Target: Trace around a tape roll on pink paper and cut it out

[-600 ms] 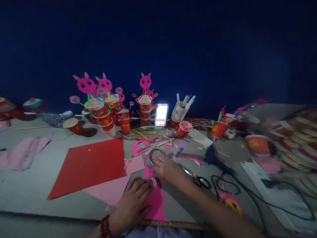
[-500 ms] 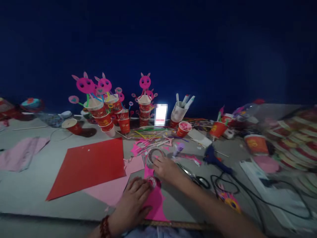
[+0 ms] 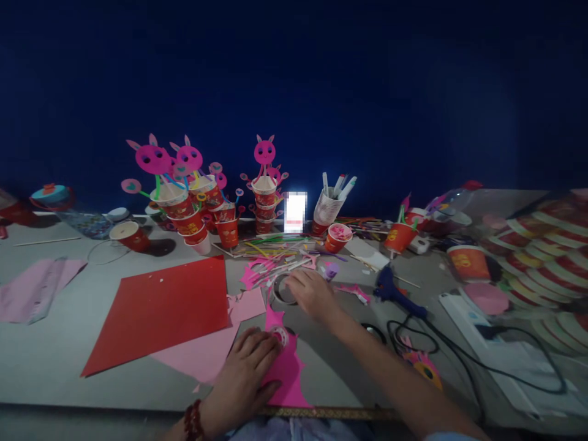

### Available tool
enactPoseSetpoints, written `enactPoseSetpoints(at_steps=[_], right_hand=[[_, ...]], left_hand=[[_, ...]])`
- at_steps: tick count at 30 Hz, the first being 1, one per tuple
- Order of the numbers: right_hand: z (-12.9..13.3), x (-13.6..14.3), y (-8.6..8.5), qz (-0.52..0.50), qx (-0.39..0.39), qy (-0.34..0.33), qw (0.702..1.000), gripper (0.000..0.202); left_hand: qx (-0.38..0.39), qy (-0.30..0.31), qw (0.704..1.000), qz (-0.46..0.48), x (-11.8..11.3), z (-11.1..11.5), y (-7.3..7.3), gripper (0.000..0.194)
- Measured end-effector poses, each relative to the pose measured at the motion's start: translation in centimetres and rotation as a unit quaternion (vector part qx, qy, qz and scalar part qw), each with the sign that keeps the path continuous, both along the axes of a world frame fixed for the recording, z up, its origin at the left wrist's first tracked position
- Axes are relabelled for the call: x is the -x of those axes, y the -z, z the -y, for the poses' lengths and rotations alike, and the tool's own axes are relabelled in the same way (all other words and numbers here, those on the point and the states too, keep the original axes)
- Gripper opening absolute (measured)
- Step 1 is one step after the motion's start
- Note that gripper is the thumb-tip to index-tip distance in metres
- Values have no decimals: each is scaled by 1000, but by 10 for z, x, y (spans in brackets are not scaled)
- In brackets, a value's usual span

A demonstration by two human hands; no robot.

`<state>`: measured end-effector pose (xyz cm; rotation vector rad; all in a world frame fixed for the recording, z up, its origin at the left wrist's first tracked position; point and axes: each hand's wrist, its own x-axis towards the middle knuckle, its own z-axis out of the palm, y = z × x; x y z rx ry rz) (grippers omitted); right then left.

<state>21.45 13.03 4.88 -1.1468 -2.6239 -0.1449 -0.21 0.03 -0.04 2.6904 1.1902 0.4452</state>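
My left hand (image 3: pixel 250 361) lies flat over a sheet of bright pink paper (image 3: pixel 289 373) near the table's front edge, fingers stretched out. Its fingertips rest beside a small roll of tape (image 3: pixel 278 335) on that paper. Farther forward, my right hand (image 3: pixel 315 295) is open, palm down, with its fingers at the right edge of a larger ring-shaped tape roll (image 3: pixel 283 290). Whether the fingertips touch that roll is hard to tell. Just past the right hand is a small purple object (image 3: pixel 331 271). The right forearm covers most of a pair of scissors (image 3: pixel 374 332).
A red sheet (image 3: pixel 160 306) and pale pink paper (image 3: pixel 202 355) lie left. Pink-faced cup figures (image 3: pixel 184 214), a lit screen (image 3: pixel 294 211) and a marker cup (image 3: pixel 328 205) stand behind. A blue glue gun (image 3: pixel 397 294), its cord and stacked cups (image 3: pixel 551 251) are right.
My right hand has shifted right and away from me, off the middle of the larger tape roll, and its forearm now covers more of the scissors. My left hand has stayed in place.
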Motion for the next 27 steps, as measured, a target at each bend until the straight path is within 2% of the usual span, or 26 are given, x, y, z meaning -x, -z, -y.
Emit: enactPoseSetpoints(at_steps=[2,5,10,15,17,21,23,27], right_hand=[[-1,-1,-5,-47,-6,22,999,33],[6,-4,-2,-83,13,8,996,47],[43,-20,16,-151,75,21,986,22],[73,-48,20,-174,142,13,974,19],[74,-67,14,-185,143,47,971,19],[61,-110,-1,-172,115,154,966,21],[56,-122,-5,-162,99,186,964,24],[57,-117,-4,-164,102,163,968,23]], left_hand=[[-4,1,1000,-9,1,0,1,54],[-7,10,1000,-25,1,-1,2,59],[-21,11,999,-30,2,-1,5,61],[-56,8,998,-34,5,-2,8,62],[-67,5,997,-33,5,-3,9,60],[-60,-1,998,-22,5,-5,9,54],[-50,-2,999,-20,4,-5,9,53],[-44,-8,999,-18,3,-4,10,49]])
